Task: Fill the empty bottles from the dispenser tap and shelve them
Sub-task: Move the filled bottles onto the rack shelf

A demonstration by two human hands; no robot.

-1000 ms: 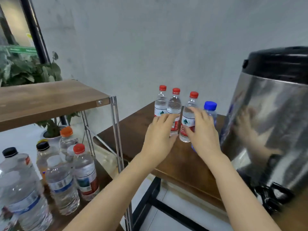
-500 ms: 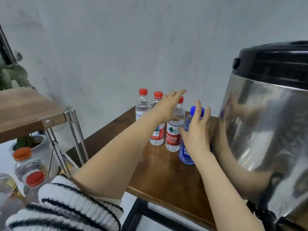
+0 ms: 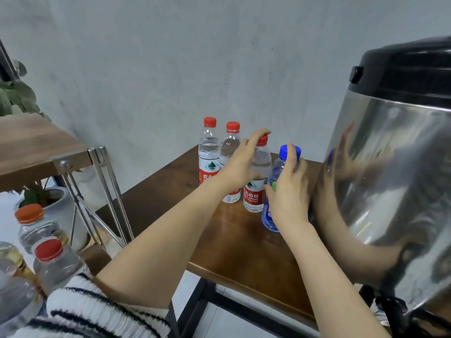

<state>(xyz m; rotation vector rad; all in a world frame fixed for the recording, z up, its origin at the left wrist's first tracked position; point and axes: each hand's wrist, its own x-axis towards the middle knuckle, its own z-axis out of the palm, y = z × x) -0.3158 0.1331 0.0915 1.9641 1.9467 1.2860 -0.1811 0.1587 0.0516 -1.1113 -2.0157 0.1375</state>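
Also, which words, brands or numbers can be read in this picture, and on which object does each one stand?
"夫山泉", with "SPRING" beneath: red label of the nearest red-capped bottle; the start of both lines is out of sight.
"农夫": red label of the leftmost red-capped bottle; the rest is behind the left hand.
Small print under "SPRING": too small to read.
Blue-capped bottle: label blurred, mostly behind the right hand.
Bottles on the shelf: nothing legible.

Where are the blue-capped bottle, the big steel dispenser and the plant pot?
blue-capped bottle (image 3: 278, 170), head view, on its clear shoulder.
steel dispenser (image 3: 402, 191), head view, on its shiny wall.
plant pot (image 3: 59, 206), head view, on its white side.
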